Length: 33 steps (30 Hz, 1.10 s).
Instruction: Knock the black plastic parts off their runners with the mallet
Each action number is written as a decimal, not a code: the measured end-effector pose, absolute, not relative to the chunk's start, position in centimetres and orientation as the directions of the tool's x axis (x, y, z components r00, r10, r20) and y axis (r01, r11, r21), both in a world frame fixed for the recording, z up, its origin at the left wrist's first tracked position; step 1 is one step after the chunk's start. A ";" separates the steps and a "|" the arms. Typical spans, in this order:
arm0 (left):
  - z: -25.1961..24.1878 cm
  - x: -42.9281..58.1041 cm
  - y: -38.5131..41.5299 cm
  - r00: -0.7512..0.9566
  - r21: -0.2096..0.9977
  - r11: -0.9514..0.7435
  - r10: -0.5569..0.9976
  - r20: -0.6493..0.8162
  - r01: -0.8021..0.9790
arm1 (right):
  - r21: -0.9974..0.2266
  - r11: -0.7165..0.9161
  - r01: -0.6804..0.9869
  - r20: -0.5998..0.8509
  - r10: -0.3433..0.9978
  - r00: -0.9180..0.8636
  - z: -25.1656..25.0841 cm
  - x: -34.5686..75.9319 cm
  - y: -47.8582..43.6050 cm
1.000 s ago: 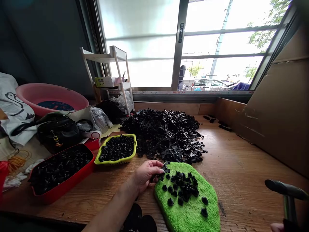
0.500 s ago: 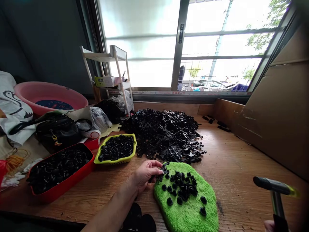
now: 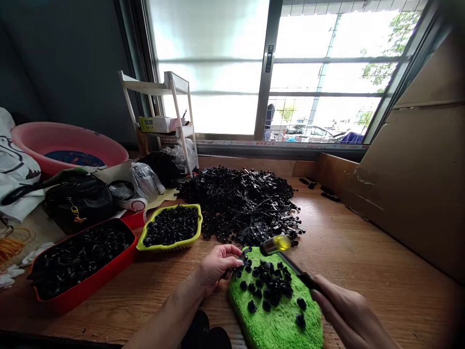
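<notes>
My left hand (image 3: 222, 265) is closed, pinching a small black strip-like part (image 3: 245, 257) at the upper left edge of a green fuzzy pad (image 3: 279, 325). My right hand (image 3: 337, 300) is wrapped round the dark handle of a hammer (image 3: 296, 269). The hammer's head, with a yellow end, hangs over the pad's top edge, just right of my left fingers. Several black round-headed pieces (image 3: 272, 283) lie scattered and heaped on the pad.
Behind the pad is a large pile of black parts (image 3: 240, 203). To the left stand a yellow-green basket (image 3: 170, 247) and a red tray (image 3: 94, 281), both full of black pieces. Cardboard (image 3: 410, 194) leans at the right.
My right hand has brought the hammer from the far right edge leftward to above the pad. My left hand keeps its hold near the same spot. The view has shifted slightly.
</notes>
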State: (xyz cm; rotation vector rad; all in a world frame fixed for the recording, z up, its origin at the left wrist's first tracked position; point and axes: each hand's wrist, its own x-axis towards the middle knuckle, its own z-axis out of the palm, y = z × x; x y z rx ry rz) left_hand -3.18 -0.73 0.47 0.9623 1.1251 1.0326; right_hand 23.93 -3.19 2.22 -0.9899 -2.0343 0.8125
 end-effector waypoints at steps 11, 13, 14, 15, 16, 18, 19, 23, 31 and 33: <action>0.7 -3.1 -0.7 0.099 0.949 0.279 0.959 -0.266 -0.147 | -0.490 0.603 0.630 0.269 0.792 -0.549 2.4 22.5 -2.1; 0.6 -3.2 -0.7 0.091 0.946 0.286 0.957 -0.274 -0.152 | -0.470 0.600 0.648 0.246 0.794 -0.556 2.6 22.7 -2.0; 0.5 -3.2 -0.6 0.092 0.945 0.288 0.957 -0.276 -0.156 | -0.518 0.606 0.604 0.291 0.788 -0.542 2.8 22.7 -2.0; 0.4 -3.2 -0.6 0.097 0.945 0.287 0.957 -0.275 -0.159 | -0.568 0.612 0.550 0.342 0.783 -0.519 3.0 22.8 -1.9; 0.4 -3.3 -0.6 0.102 0.945 0.286 0.957 -0.272 -0.159 | -0.592 0.613 0.524 0.371 0.784 -0.498 3.0 22.9 -1.9; 0.3 -3.3 -0.5 0.110 0.946 0.284 0.957 -0.270 -0.153 | -0.548 0.603 0.579 0.346 0.794 -0.500 2.9 22.9 -1.9; 0.3 -3.3 -0.5 0.111 0.946 0.285 0.956 -0.271 -0.151 | -0.489 0.596 0.637 0.295 0.800 -0.522 2.6 22.9 -1.8; 0.0 -3.3 -0.5 0.096 0.945 0.288 0.956 -0.276 -0.157 | -0.407 0.603 0.686 0.247 0.796 -0.553 1.8 23.0 -1.8; 0.0 -3.4 -1.2 0.068 0.921 0.278 0.960 -0.270 -0.272 | -0.568 0.579 0.586 0.430 0.815 -0.388 1.7 25.3 -2.9; 0.2 -3.3 -1.5 0.077 0.917 0.270 0.963 -0.259 -0.292 | -0.570 0.566 0.596 0.430 0.823 -0.370 1.1 25.7 -3.2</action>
